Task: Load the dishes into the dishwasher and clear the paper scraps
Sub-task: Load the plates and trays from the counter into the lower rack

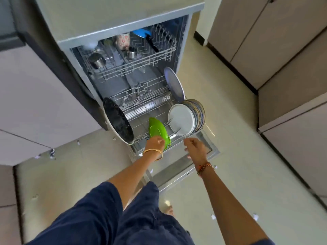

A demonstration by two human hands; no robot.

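The dishwasher (123,20) stands open with its lower rack (141,110) pulled out over the dropped door (210,149). My left hand (154,142) grips the near edge of a green plate (157,129) that stands in the rack's front tines. My right hand (194,145) hovers beside it over the rack's front right corner, fingers relaxed and holding nothing. A white plate (180,119) fronts a row of several upright plates (199,114). A large dark pan (117,120) leans at the rack's left. Paper scraps (52,153) lie on the floor at left.
The upper rack (127,64) holds steel cups, a patterned mug and a blue item. A big grey plate (174,84) stands at the lower rack's right rear. More scraps (255,216) lie on the floor at right. Cabinets (283,50) line the right side; a counter (35,96) is at left.
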